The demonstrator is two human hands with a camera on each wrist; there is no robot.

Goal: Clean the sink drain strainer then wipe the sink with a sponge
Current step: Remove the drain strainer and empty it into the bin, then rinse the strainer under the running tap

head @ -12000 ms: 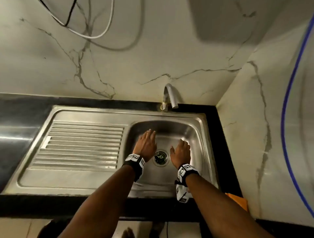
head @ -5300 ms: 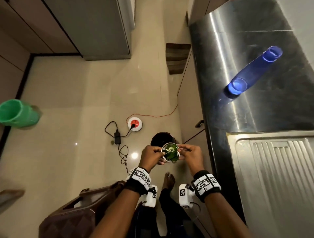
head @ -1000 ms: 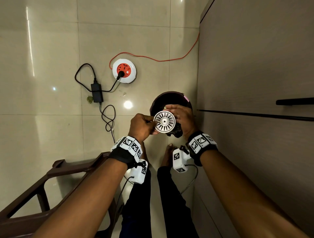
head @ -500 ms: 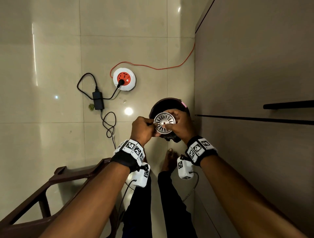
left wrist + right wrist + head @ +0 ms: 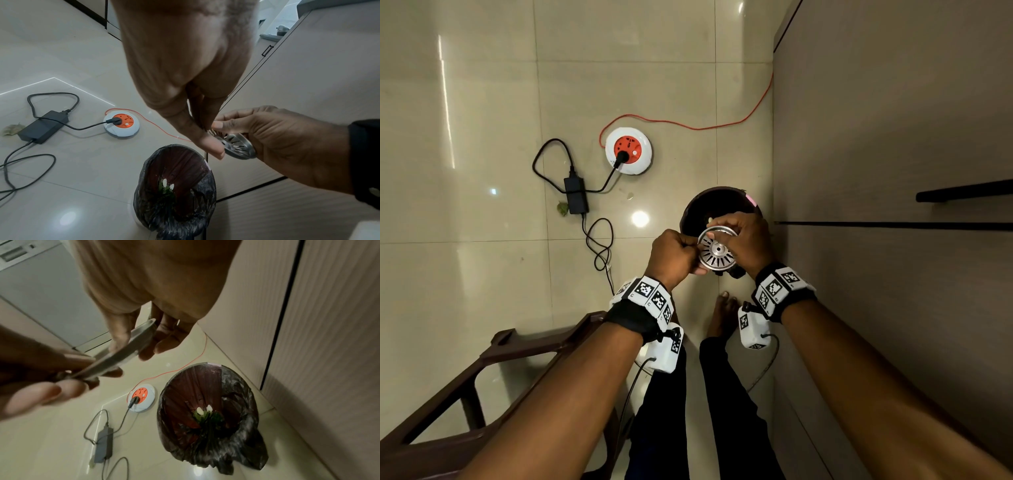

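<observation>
Both hands are holding the strainer [image 5: 717, 252] up over the bin [image 5: 719, 205], so it's well away from the sink right now. Left hand [image 5: 674, 255] is pinching the strainer's left edge with curled fingers, and the right hand [image 5: 748, 240] is wrapping its fingers over the far and right rim. Slotted metal disc is facing up toward the head camera, tilting a bit. Bin is sitting on the tiled floor just beside the cabinet [image 5: 893, 137] on the right, lined with a dark bag, green scraps [image 5: 207, 415] lying at the bottom. Farther left, a round orange-and-white socket [image 5: 628, 150] is lying near a black charger [image 5: 576, 195].
</observation>
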